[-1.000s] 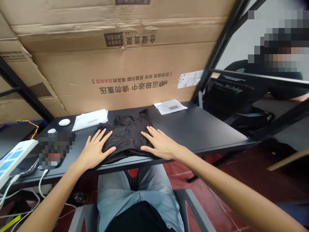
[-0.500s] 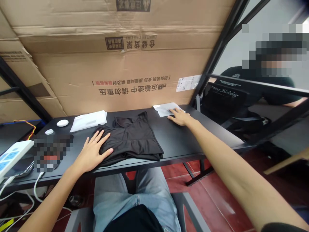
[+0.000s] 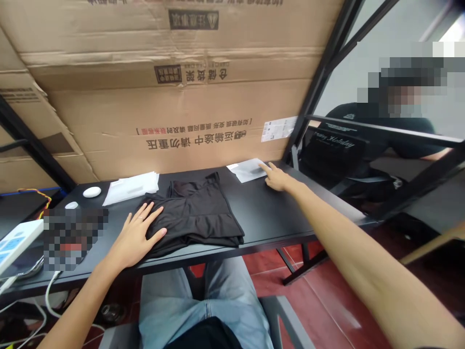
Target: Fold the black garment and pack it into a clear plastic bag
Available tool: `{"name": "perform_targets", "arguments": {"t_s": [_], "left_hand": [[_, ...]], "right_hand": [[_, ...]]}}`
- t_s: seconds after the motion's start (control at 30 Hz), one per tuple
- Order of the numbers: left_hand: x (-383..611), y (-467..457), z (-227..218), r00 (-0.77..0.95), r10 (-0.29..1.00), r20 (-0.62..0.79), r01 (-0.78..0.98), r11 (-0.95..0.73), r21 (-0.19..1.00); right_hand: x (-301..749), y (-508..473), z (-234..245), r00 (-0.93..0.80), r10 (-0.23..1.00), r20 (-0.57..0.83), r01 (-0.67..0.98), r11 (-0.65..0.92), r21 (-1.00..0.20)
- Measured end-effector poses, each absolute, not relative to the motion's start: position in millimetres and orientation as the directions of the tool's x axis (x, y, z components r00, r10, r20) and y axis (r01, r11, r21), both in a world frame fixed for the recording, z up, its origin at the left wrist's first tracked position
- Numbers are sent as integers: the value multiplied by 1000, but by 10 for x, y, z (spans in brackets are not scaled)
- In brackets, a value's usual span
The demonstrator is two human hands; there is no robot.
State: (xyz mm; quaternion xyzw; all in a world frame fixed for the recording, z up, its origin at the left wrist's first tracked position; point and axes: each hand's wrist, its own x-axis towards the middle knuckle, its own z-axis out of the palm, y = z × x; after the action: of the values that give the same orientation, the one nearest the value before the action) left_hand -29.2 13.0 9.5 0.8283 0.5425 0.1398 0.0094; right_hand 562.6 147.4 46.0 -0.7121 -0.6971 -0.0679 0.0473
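- Two hands are out on the table (image 3: pixel 290 213). The left hand (image 3: pixel 136 235) presses flat on the black garment (image 3: pixel 198 215), its grip open, fingers spread, clasping nothing.
- Folding looks done: the garment lies in a neat rectangle near the table's front edge.
- The right hand (image 3: pixel 278 178) is stretched to the far right, fingertips touching a clear plastic bag (image 3: pixel 247 169). Its grip is open and nothing is lifted.
- Not yet done: the bag lies flat, and the garment is outside it and well apart.
- More bags (image 3: pixel 132 186) are stacked just left of the garment.

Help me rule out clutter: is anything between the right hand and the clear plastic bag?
Nothing visible: the right hand touches the clear plastic bag at its edge. The black garment lies aside, under the left hand.
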Motion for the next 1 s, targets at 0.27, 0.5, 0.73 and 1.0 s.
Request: {"name": "perform_targets", "arguments": {"t_s": [0.27, 0.5, 0.73, 1.0], "left_hand": [[-292, 107, 103, 365, 901, 235, 894, -410, 182], [-336, 137, 65, 331, 898, 291, 885, -402, 235], [-203, 53, 169, 283, 865, 415, 891, -397, 221], [927, -214, 826, 474, 689, 548, 635, -699, 330]], "right_hand": [[5414, 1333, 404, -1, 984, 179, 998, 13, -65], [5282, 344, 272, -248, 917, 312, 952, 290, -96], [5132, -718, 274, -352, 852, 387, 895, 427, -126], [5147, -958, 195, -528, 717, 455, 794, 607, -37]]}}
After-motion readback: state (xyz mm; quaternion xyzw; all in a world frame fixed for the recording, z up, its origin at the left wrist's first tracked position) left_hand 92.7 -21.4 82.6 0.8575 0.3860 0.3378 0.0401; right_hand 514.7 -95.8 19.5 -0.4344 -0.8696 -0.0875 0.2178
